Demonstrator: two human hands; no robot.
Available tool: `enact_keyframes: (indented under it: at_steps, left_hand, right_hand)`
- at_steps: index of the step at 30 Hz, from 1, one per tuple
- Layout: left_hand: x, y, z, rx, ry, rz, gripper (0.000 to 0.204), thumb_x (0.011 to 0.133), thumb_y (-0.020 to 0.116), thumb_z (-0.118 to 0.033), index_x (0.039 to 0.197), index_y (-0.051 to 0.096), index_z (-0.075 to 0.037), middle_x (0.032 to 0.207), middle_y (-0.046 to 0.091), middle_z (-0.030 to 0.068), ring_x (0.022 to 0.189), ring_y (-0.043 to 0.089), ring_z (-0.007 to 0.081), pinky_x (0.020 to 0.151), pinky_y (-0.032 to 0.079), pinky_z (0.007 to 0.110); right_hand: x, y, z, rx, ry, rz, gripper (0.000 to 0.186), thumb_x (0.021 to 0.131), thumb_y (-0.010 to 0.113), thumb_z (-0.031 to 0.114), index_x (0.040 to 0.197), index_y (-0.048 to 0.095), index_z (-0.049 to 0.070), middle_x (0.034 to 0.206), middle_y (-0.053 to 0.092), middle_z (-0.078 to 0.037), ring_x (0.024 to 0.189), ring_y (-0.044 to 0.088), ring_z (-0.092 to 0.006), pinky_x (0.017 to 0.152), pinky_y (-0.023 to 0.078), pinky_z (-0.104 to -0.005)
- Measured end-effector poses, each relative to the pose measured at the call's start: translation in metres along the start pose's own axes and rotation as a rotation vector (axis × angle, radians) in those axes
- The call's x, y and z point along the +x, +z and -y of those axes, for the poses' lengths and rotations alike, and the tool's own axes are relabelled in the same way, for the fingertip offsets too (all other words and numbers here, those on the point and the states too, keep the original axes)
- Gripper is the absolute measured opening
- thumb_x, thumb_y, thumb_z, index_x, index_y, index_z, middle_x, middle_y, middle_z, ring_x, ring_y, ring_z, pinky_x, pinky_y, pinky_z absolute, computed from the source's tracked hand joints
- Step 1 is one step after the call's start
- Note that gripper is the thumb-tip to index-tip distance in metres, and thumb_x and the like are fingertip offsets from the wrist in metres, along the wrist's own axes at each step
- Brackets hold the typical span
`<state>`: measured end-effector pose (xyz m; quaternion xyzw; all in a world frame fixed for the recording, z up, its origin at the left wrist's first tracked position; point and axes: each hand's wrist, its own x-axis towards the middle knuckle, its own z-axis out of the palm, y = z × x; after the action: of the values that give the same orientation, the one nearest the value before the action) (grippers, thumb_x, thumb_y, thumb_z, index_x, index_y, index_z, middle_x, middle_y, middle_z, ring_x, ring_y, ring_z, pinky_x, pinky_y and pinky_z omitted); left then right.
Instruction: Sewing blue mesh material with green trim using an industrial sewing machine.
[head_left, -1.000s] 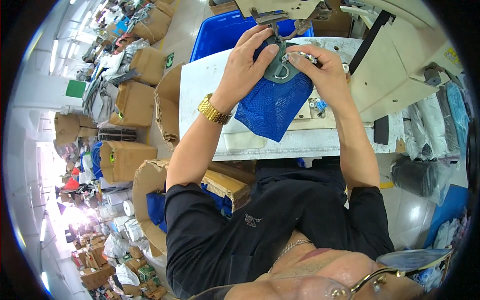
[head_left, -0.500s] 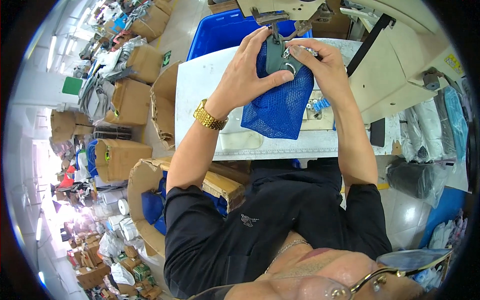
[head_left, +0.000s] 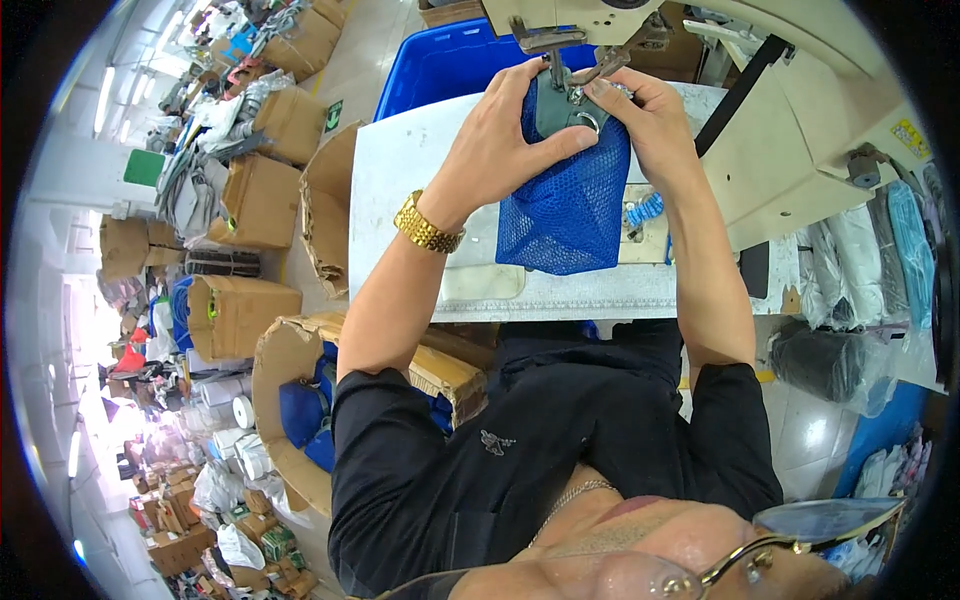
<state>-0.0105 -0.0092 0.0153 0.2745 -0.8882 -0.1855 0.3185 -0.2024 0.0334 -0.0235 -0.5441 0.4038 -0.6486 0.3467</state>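
A blue mesh bag with a grey-green patch lies under the presser foot of a sewing machine. My left hand grips the bag's left side, its thumb across the lower part of the patch beside a metal D-ring. My right hand is closed on the bag's upper right, its thumb near shiny metal hardware on the patch. The fingertips of both hands are partly hidden.
The white work table has a blue crate behind it and a tall cardboard box at its left. A lower box holds blue pieces. Cartons are piled further left, wrapped bundles at the right.
The bag and patch have turned and shifted toward the upper right, so the bag now hangs straighter. My left thumb has moved down across the patch; my right hand has risen slightly.
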Motion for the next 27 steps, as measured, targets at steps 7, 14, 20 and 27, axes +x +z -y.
enact_keyframes:
  at_steps: [7, 14, 20, 27]
  left_hand:
    - [0.008, -0.005, 0.003, -0.023, -0.013, 0.048, 0.077, 0.082, 0.072, -0.053, 0.130, 0.051, 0.002, 0.113, 0.063, 0.0183, 0.103, 0.062, 0.0279, 0.090, 0.048, 0.036]
    - [0.021, -0.013, 0.007, -0.163, -0.052, 0.157, 0.075, 0.080, 0.073, -0.057, 0.125, 0.057, 0.001, 0.107, 0.065, 0.0210, 0.101, 0.064, 0.0310, 0.088, 0.051, 0.036]
    - [0.024, -0.017, 0.016, -0.284, -0.061, 0.254, 0.064, 0.084, 0.071, -0.051, 0.123, 0.060, -0.001, 0.103, 0.066, 0.0129, 0.094, 0.064, 0.0206, 0.081, 0.052, 0.032]
    - [0.024, -0.018, 0.027, -0.436, -0.166, 0.313, 0.062, 0.085, 0.067, -0.053, 0.117, 0.062, 0.001, 0.098, 0.066, 0.0112, 0.089, 0.062, 0.0171, 0.080, 0.051, 0.030]
  right_hand:
    - [0.006, -0.003, -0.005, 0.124, 0.074, 0.042, 0.023, 0.094, 0.062, 0.017, 0.110, 0.069, 0.002, 0.098, 0.070, -0.003, 0.089, 0.062, -0.0086, 0.083, 0.049, -0.0238]
    - [-0.009, 0.005, 0.009, -0.302, -0.226, -0.127, 0.022, 0.094, 0.062, 0.015, 0.111, 0.068, 0.002, 0.107, 0.068, -0.006, 0.097, 0.063, -0.0136, 0.085, 0.050, -0.0261]
    - [-0.022, 0.008, 0.033, 0.115, -0.305, 0.031, 0.033, 0.093, 0.057, -0.001, 0.125, 0.060, 0.000, 0.120, 0.063, -0.008, 0.108, 0.061, -0.0173, 0.096, 0.046, -0.0278]
    - [-0.042, -0.033, 0.063, 0.051, -0.241, -0.008, 0.030, 0.093, 0.059, 0.000, 0.123, 0.062, 0.000, 0.118, 0.066, -0.011, 0.111, 0.061, -0.0164, 0.096, 0.048, -0.0263]
